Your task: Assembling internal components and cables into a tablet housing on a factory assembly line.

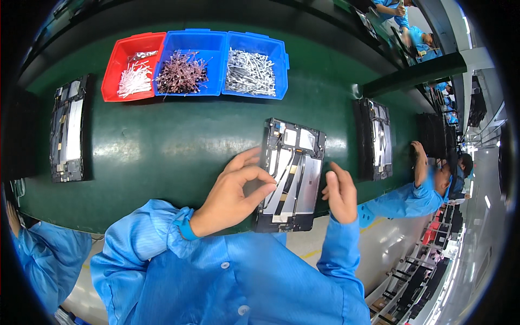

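An opened tablet with its inner plates, ribbon cables and black frame exposed lies in front of me, reaching to the table's front edge. My left hand, with a blue band at the wrist, is at its left side. Thumb and index finger meet in a pinch over the tablet's inside; whatever is between them is too small to make out. The other fingers of that hand reach along the left edge. Close beside the right edge is my right hand, fingers loosely bent and apart, with nothing visible in them.
Beyond the tablet stand a red bin of white strips and two blue bins, one holding brownish cable pieces, the other silvery pieces. More opened tablets lie at left and right. Co-workers in blue sit on both sides.
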`<state>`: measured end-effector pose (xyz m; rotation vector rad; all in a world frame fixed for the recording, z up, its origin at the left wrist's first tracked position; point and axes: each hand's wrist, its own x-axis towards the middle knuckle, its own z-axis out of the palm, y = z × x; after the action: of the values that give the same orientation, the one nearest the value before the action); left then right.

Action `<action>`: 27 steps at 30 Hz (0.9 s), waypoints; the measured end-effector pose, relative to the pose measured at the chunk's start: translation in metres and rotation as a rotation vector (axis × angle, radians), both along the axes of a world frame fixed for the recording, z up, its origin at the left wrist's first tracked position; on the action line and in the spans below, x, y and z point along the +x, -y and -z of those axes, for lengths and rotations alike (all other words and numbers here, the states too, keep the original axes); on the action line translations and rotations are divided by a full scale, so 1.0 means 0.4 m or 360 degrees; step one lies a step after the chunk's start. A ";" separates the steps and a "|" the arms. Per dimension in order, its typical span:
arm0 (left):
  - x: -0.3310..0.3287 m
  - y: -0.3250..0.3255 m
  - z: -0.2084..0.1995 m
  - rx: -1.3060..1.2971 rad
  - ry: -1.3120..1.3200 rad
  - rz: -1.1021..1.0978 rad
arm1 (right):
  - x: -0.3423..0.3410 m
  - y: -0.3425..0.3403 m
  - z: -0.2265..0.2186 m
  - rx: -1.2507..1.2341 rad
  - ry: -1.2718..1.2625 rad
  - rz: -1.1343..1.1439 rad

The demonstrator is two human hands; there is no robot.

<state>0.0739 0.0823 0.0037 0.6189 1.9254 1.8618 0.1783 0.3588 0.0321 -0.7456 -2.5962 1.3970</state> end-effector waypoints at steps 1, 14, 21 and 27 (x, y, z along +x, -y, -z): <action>0.002 -0.005 0.001 -0.0018 -0.0013 0.0023 | -0.020 -0.009 0.030 0.0263 -0.0021 -0.0162; 0.118 0.122 0.013 -0.0334 -0.0314 -0.0576 | -0.148 0.219 0.045 0.0597 -0.0297 -0.0702; 0.009 0.205 -0.019 -0.0207 -0.0451 -0.0654 | -0.235 0.262 -0.090 0.0141 -0.0536 -0.0786; -0.005 0.194 -0.045 -0.0233 -0.0667 -0.0690 | -0.248 0.352 -0.020 -0.0054 -0.0767 -0.1301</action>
<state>0.0721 0.0047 0.0216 0.6189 2.6179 1.9203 0.0790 0.2179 0.0401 0.6776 -2.5320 1.5112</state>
